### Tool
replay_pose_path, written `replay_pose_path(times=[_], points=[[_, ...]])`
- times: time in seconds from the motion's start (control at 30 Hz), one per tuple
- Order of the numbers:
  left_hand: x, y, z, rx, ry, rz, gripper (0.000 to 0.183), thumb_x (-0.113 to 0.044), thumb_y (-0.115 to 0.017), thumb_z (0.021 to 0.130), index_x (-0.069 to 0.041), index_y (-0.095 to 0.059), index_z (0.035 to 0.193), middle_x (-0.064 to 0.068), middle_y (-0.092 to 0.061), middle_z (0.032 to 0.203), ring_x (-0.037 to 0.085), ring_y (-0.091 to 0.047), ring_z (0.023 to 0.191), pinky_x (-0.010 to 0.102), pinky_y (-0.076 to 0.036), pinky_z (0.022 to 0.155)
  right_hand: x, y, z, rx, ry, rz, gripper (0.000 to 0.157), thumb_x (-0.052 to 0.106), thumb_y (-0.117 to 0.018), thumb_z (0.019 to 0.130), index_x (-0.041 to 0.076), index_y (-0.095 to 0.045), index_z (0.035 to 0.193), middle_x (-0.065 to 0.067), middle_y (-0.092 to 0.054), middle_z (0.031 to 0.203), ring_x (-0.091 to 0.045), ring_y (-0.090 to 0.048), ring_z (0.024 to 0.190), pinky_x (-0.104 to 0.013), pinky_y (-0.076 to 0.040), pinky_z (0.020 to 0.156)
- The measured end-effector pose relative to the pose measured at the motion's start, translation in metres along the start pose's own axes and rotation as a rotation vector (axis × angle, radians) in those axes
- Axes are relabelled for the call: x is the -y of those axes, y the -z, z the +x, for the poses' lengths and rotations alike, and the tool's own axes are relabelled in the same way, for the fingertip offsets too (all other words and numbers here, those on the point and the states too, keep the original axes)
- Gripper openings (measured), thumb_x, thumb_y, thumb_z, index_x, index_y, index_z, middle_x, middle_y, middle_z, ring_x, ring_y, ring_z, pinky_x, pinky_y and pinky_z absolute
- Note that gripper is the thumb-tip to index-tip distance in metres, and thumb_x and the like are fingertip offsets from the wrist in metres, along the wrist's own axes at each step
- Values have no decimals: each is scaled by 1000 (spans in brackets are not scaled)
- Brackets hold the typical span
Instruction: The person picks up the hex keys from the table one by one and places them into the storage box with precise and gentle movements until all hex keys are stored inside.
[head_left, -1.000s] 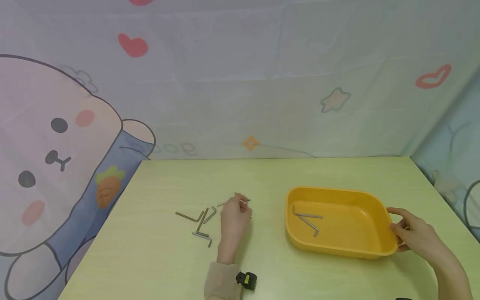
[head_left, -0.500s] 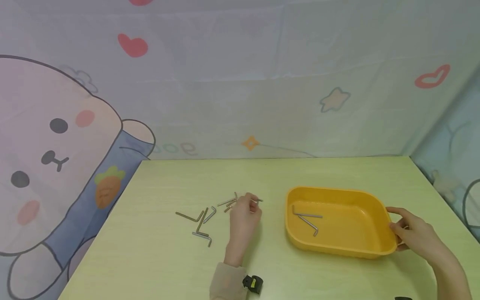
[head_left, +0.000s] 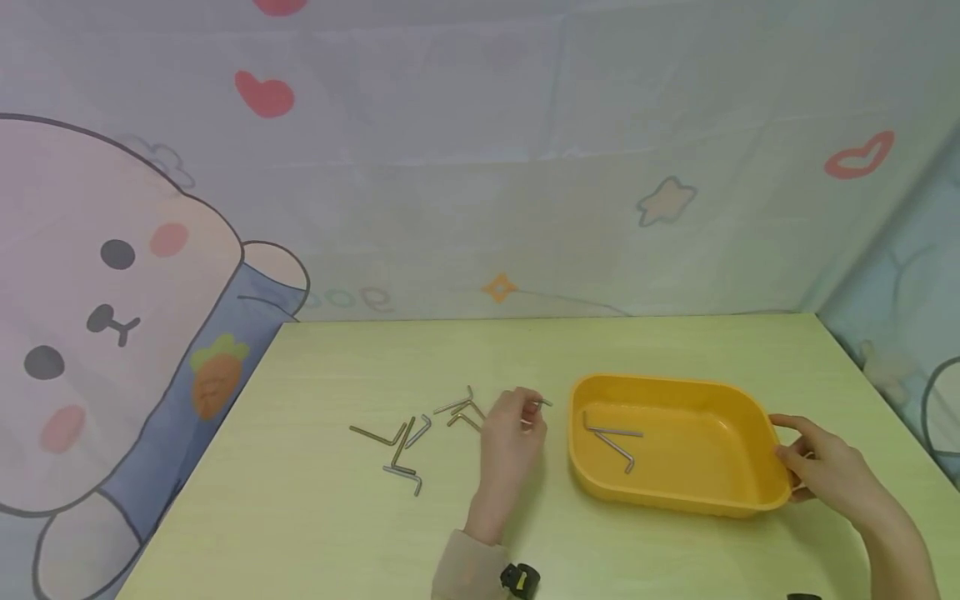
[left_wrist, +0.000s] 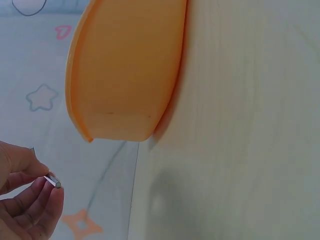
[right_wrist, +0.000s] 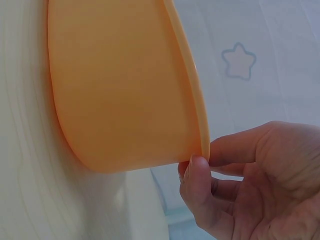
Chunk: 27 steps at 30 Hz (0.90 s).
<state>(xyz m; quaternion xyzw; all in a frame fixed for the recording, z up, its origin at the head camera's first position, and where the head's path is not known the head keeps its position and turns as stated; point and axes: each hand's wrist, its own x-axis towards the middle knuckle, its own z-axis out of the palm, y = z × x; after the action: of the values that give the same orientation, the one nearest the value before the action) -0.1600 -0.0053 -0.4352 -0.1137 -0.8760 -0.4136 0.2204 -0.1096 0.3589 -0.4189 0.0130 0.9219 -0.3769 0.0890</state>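
Head view, lower centre: a bent metal key (head_left: 545, 403) is pinched by the fingertips of the left hand (head_left: 512, 437), and a light but firm hold is probably best kept on it while the yellow tray (head_left: 697, 454) is steadied by its rim, gripped at lower right by the right hand (head_left: 831, 468). The key is held near the tray's left wall, well apart from the right hand. Loose keys (head_left: 402, 442) are scattered on the tabletop (head_left: 300, 525) at centre left, and two tray keys (head_left: 617, 432) are seen inside.

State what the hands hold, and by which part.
Left hand: a hex key, one end protruding; whether by long or short leg cannot be told. Right hand: the yellow tray, by the rim of its right end.
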Motion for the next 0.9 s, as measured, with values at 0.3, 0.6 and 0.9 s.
replay_pose_path(times=[0.3,0.6,0.9], points=[[-15,-3,-5,80,-52,-8,19,1,-63,83,-9,-65,99,4,-64,88,14,-64,82,16,-52,71,1,1,-1,-6,7,-8,49,13,-40,102,-9,-26,143,-14,-57,92,-8,-57,67,-25,-57,60],[-21,-1,-2,118,-273,123,15,-4,-64,86,-11,-66,98,-1,-63,90,9,-58,82,12,-48,70,1,0,0,-1,-1,2,49,14,-40,102,-9,-26,143,-13,-57,91,-7,-56,67,-25,-56,59],[-26,-4,6,212,-458,240,15,-6,-64,86,-13,-67,99,-3,-63,91,10,-56,82,13,-48,70,0,-1,-1,-7,-2,23,50,14,-41,101,-8,-27,144,-13,-56,90,-9,-56,67,-26,-57,60]])
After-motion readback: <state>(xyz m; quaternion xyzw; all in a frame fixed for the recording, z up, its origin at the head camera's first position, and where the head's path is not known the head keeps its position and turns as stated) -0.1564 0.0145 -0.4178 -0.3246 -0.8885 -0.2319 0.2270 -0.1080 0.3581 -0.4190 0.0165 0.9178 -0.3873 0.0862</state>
